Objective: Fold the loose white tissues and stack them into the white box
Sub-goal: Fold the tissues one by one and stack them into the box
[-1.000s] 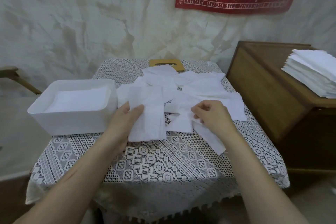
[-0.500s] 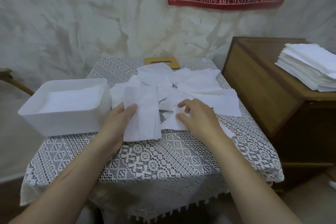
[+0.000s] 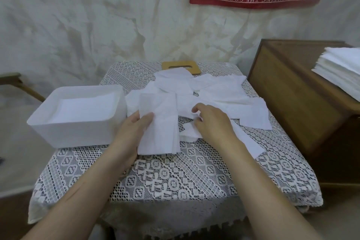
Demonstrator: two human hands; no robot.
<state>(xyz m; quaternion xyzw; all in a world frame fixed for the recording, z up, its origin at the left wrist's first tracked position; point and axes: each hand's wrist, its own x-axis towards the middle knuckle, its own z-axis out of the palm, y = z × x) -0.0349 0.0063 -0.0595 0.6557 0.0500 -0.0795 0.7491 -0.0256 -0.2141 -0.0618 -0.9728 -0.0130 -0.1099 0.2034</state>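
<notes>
Tissues of loose white paper (image 3: 218, 91) lie heaped on the lace-covered table (image 3: 185, 171), just right of the white rectangular plastic box (image 3: 78, 134), which holds a flat stack. The left hand (image 3: 132, 130) grips a long folded white tissue (image 3: 161, 128), thumb on top. The right hand (image 3: 212, 124) curls its fingers, pinching a crumpled sheet (image 3: 191, 132) at the heap's near edge.

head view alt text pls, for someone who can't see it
A person's left hand holds a folded white tissue at a lace-covered table while the right hand pinches a loose tissue from the pile. A white box with tissues inside stands to the left.
</notes>
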